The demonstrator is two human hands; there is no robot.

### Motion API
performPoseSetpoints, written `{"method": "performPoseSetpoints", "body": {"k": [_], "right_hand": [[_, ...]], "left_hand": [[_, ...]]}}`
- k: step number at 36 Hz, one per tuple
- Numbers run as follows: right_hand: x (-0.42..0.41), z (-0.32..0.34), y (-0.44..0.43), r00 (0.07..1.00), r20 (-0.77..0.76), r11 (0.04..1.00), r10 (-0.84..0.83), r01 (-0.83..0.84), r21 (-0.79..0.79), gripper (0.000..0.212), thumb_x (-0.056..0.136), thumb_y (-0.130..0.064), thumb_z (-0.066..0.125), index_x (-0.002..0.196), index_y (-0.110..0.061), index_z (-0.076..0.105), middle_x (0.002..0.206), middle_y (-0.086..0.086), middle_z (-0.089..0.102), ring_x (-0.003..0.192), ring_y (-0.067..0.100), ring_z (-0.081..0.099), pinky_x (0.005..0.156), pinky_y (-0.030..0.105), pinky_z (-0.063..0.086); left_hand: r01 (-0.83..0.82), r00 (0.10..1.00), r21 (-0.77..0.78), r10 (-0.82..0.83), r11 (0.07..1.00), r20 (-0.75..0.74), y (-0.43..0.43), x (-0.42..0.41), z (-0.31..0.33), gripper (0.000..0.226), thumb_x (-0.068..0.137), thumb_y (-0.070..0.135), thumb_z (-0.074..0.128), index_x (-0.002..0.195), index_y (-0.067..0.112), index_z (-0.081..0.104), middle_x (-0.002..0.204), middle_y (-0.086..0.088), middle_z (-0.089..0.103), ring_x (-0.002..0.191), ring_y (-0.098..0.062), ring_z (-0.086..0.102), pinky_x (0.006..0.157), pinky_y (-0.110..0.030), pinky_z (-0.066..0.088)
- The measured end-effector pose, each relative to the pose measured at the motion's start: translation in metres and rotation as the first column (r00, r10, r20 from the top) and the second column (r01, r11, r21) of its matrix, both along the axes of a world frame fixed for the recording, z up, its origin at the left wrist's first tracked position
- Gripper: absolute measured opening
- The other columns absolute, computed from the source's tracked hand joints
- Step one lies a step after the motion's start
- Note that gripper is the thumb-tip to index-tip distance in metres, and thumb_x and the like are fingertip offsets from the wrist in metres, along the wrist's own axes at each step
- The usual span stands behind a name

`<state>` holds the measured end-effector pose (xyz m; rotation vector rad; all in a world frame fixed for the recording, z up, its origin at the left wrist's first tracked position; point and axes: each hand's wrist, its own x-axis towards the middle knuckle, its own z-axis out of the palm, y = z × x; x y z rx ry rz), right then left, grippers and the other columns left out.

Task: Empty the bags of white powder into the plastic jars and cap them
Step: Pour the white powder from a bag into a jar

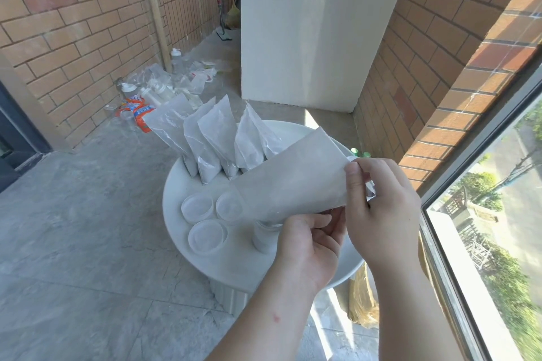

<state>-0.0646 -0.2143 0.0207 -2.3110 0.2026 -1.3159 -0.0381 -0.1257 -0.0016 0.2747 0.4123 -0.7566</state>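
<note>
Tilting of the white powder bag (290, 179) over the round white table (243, 268), head view. Its long axis runs diagonally, from a low end at lower left to a high end at upper right. The low end points down at the mouth of an upright plastic jar (264, 240), which stands on the table's near side and holds white powder. The left hand (308, 246) grips the bag's lower edge just beside the jar, fingers (322, 221) curled onto the film. The right hand (384, 211) pinches the high end, fingers (353, 182) clamped together on that edge. Left of the jar lie three round plastic pieces (207, 236), open side up; whether they are jars or caps cannot be told. Behind them, a row of filled bags (205, 141) stands upright, tops leaning away. Bottles (155, 91) litter the floor by the brick wall (73, 23).
</note>
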Motion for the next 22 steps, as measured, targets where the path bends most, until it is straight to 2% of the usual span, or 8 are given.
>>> {"method": "performPoseSetpoints", "body": {"k": [12,18,20,22], "right_hand": [[-0.0006,0.0024,-0.0003,0.998,0.057,0.999,0.011,-0.009,-0.035,0.017,0.099,-0.011,0.055,0.086,-0.004,0.064,0.082,0.005,0.062,0.077,0.026,0.055,0.063,0.043,0.046],[-0.0001,-0.0014,-0.0031,0.999,-0.023,0.999,0.039,-0.038,0.005,0.019,0.101,-0.018,0.054,0.089,-0.008,0.065,0.086,0.001,0.062,0.080,0.022,0.056,0.066,0.043,0.047],[-0.0008,-0.0010,-0.0041,0.999,-0.035,0.999,0.041,-0.040,0.022,0.020,0.101,-0.020,0.054,0.090,-0.008,0.065,0.086,0.000,0.062,0.080,0.020,0.056,0.069,0.038,0.046],[-0.0024,0.0004,-0.0051,0.997,-0.057,0.996,0.052,-0.048,0.071,0.020,0.100,-0.023,0.055,0.091,-0.010,0.067,0.088,-0.001,0.063,0.082,0.011,0.056,0.071,0.025,0.045]], "left_hand": [[-0.009,1.000,0.038,0.009,0.999,0.004,-0.0005,0.0012,-0.0017,0.052,0.080,-0.021,0.031,0.118,-0.008,0.065,0.104,-0.019,0.070,0.075,-0.027,0.073,0.061,-0.027,0.058],[-0.015,1.000,0.010,0.015,1.000,0.005,-0.0001,0.0013,-0.0027,0.048,0.080,-0.020,0.033,0.106,-0.006,0.069,0.102,-0.018,0.072,0.078,-0.027,0.074,0.063,-0.029,0.060],[-0.014,1.000,0.012,0.013,1.000,0.026,0.0001,0.0019,-0.0025,0.046,0.080,-0.020,0.036,0.107,-0.006,0.070,0.105,-0.018,0.072,0.082,-0.027,0.074,0.067,-0.030,0.060],[-0.008,0.999,0.015,0.008,1.000,0.048,0.0008,0.0020,-0.0015,0.043,0.082,-0.019,0.040,0.111,-0.006,0.070,0.110,-0.019,0.072,0.086,-0.027,0.073,0.070,-0.030,0.061]]}}
